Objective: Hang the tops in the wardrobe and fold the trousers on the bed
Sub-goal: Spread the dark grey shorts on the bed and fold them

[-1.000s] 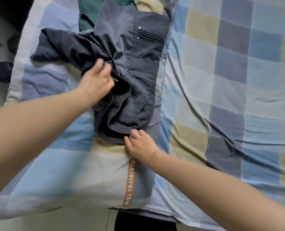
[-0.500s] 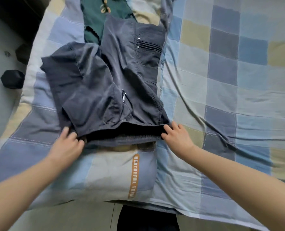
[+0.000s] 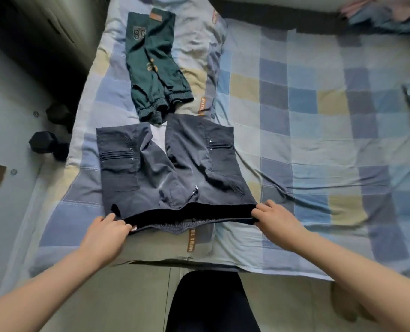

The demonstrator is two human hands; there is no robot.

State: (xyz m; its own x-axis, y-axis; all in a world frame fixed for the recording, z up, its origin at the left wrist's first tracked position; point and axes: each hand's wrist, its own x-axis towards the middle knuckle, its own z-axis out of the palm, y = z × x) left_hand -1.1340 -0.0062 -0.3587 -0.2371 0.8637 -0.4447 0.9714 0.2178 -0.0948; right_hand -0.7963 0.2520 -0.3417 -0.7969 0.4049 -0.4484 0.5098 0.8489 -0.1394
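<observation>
Checked bed (image 3: 319, 116), near edge: left hand (image 3: 105, 233) and right hand (image 3: 277, 215) pinch the waistband corners of grey shorts (image 3: 175, 168), fingers clenched on cloth. Uneven pull risks skewed legs, crooked fold.

The shorts (image 3: 172, 168) are dark slate grey, with small silver studs, rows of stitched pleat lines on the pockets, and a black inside at the waistband. The trousers (image 3: 153, 68) beyond them are dark green, with a pale "86" print, a yellow motif and a brown patch. The bed (image 3: 319, 116) carries a check of light blue, mid blue, grey-blue and pale yellow squares. An orange strip (image 3: 191, 240) with white letters runs down it. The dumbbells (image 3: 48, 142) are black, on a pale grey-green floor (image 3: 9, 104).
</observation>
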